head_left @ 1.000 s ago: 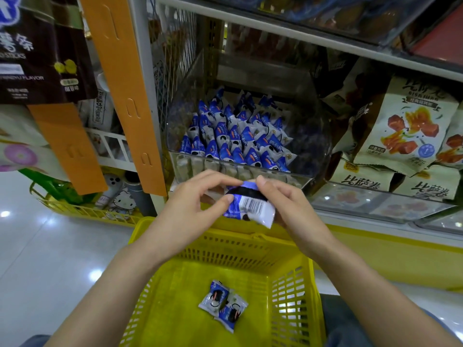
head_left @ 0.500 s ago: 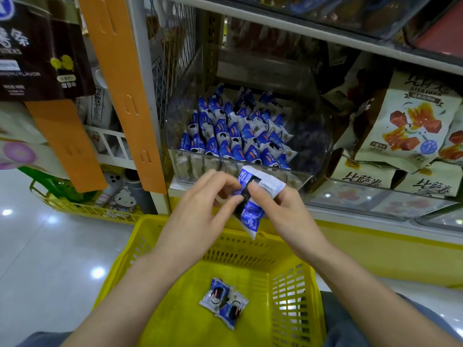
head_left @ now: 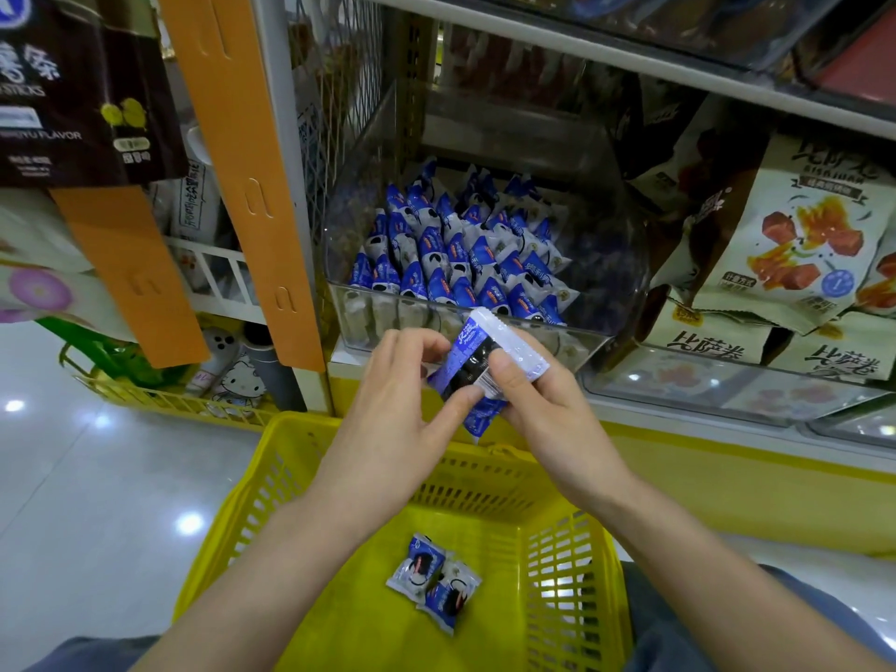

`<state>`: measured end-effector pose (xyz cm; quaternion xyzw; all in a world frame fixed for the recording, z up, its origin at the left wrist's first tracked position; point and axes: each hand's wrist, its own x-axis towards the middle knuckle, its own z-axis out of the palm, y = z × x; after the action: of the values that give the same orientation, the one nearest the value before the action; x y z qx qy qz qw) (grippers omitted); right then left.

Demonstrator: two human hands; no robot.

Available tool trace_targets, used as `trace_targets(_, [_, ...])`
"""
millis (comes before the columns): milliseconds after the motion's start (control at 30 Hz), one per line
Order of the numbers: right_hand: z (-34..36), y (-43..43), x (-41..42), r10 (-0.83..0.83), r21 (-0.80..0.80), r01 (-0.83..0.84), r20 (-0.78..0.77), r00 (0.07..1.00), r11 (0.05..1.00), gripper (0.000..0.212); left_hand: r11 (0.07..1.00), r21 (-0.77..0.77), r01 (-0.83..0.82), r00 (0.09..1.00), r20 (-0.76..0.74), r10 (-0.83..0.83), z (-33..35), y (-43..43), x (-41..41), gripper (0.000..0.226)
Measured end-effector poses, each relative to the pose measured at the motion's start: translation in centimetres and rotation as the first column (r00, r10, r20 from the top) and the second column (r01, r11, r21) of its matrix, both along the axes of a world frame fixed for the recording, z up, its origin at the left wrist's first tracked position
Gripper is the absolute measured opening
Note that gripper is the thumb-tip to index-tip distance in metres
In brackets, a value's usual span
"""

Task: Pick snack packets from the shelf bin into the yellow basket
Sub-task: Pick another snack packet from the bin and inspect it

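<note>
Seen from the head camera, the left hand [head_left: 392,409] pinches a blue-and-white snack packet [head_left: 477,361] between thumb and curled fingertips. The right hand [head_left: 548,405] grips its other side, thumb on top. Just beyond both hands sits the clear shelf bin [head_left: 625,264], full of packets. Below them, two packets [head_left: 434,582] lie in the yellow basket [head_left: 291,429].
</note>
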<state>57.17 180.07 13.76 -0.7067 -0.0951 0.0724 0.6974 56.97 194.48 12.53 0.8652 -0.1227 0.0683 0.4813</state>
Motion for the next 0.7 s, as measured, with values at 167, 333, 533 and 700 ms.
trace_targets(167, [0.6,-0.4,0.4,-0.095,0.026,0.095,0.015,0.995,0.995,0.022,0.981,-0.195,0.018,0.983,-0.177,-0.053,0.3,-0.1,0.6,0.038])
trace_targets(333, [1.0,-1.4,1.0,-0.033,-0.284,0.065,0.115,0.993,0.957,0.029,0.985,0.113,0.127,0.992,-0.018,-0.126,1.2,2.0,1.2,0.043])
trace_targets(533, [0.5,-1.4,1.0,-0.148,-0.148,0.152,0.035,0.988,0.977,0.005,0.985,0.058,-0.16,0.982,0.108,0.153,0.8,1.2,0.6,0.051])
trace_targets(700, [0.0,-0.5,0.5,-0.116,-0.051,0.111,-0.108,0.987,0.993,0.024,0.991,-0.045,-0.129,0.988,0.084,0.132,0.6,0.3,0.0,0.024])
